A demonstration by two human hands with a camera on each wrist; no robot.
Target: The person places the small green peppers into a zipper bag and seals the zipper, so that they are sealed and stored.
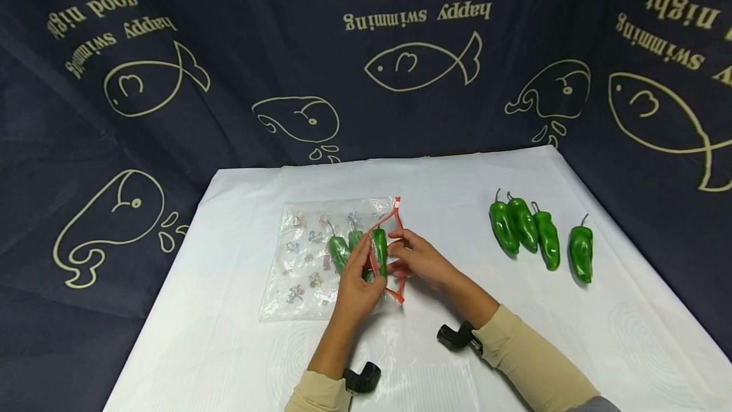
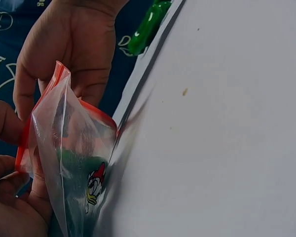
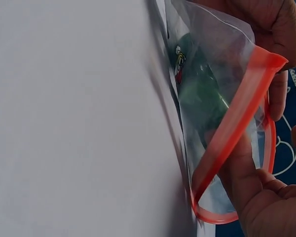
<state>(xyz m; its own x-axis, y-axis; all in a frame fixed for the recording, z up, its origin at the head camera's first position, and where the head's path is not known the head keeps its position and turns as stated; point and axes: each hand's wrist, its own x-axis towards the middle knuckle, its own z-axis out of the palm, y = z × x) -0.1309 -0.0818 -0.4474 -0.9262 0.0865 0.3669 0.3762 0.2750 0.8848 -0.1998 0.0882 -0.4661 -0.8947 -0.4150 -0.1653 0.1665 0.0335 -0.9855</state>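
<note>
At least two green peppers (image 1: 338, 253) are lying inside the clear bag (image 1: 276, 297), whose red rim (image 3: 235, 123) is facing right. We are finding the left hand (image 1: 358, 286) pinching that rim. Just right of its fingers, a single pepper (image 1: 380, 247) is lying in the mouth, long axis running near to far, the right hand (image 1: 422, 260) bordering it opposite, fingers loosely bent. Farther right, we are counting four loose peppers (image 1: 547, 240).

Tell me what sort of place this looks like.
Probably a makeshift filming or work booth: navy curtains printed with fish and whales hang behind and beside a white-clothed table, and the person working there wears black wrist cameras.
</note>
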